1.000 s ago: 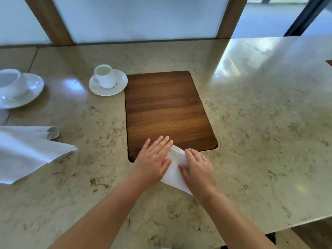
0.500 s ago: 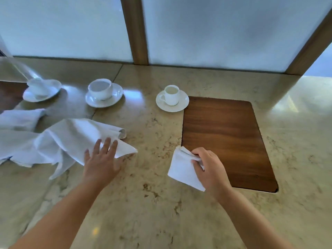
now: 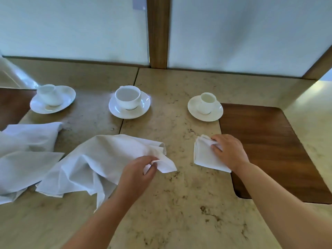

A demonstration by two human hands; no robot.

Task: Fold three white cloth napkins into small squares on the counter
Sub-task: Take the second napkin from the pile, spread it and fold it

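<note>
A small folded white napkin (image 3: pixel 204 155) lies on the stone counter (image 3: pixel 179 203), just left of a wooden inlay. My right hand (image 3: pixel 230 151) rests on its right side with the fingers closed on its top corner. A loose, crumpled white napkin (image 3: pixel 93 162) spreads over the counter's left middle. My left hand (image 3: pixel 138 173) pinches its right corner between thumb and fingers. A third white napkin (image 3: pixel 23 155) lies rumpled at the far left, partly out of the frame.
Three white cups on saucers stand in a row at the back: left (image 3: pixel 52 98), middle (image 3: pixel 128 101), right (image 3: pixel 205 106). The dark wooden inlay (image 3: pixel 273 150) fills the right side. A frosted glass wall with a wooden post (image 3: pixel 158 33) closes the back.
My left hand left the folded napkin, reached left to the loose napkin and now pinches its corner. My right hand stays on the folded napkin. The view has swung left.
</note>
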